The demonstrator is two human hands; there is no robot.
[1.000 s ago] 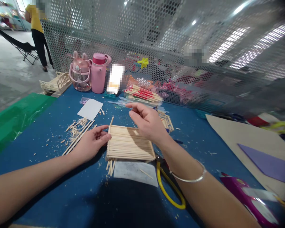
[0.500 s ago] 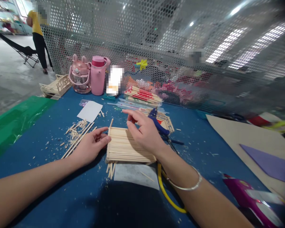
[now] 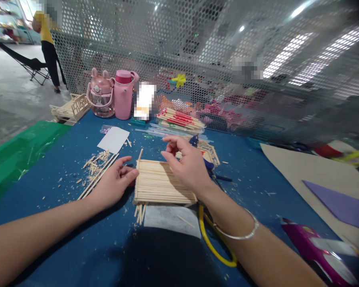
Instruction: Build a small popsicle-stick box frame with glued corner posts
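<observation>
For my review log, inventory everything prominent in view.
Stick panel: 1, pale, centre
Cut sticks: many, pale, left
Card: 1, white, left
Bottles: 2, pink, back
Stick bundle: 1, pale/red, back
Mesh screen: 1, grey, back
Tool: 1, blue, right
Handle: 1, yellow, front
Sheet: 1, purple, right
Device: 1, magenta, right
Table: 1, blue, beneath
Person: 1, yellow top, back left
Left hand: 1, bare, beside panel
Right hand: 1, bare, over panel

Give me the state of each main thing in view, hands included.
Stick panel: assembled, sticks side by side
Left hand: open, thumb at panel's left edge
Right hand: open, over panel
Pink flask: upright, lid on
Rabbit-eared bottle: upright, lid on
White card: lying flat
Wood offcuts: scattered
Yellow handle: partly hidden
</observation>
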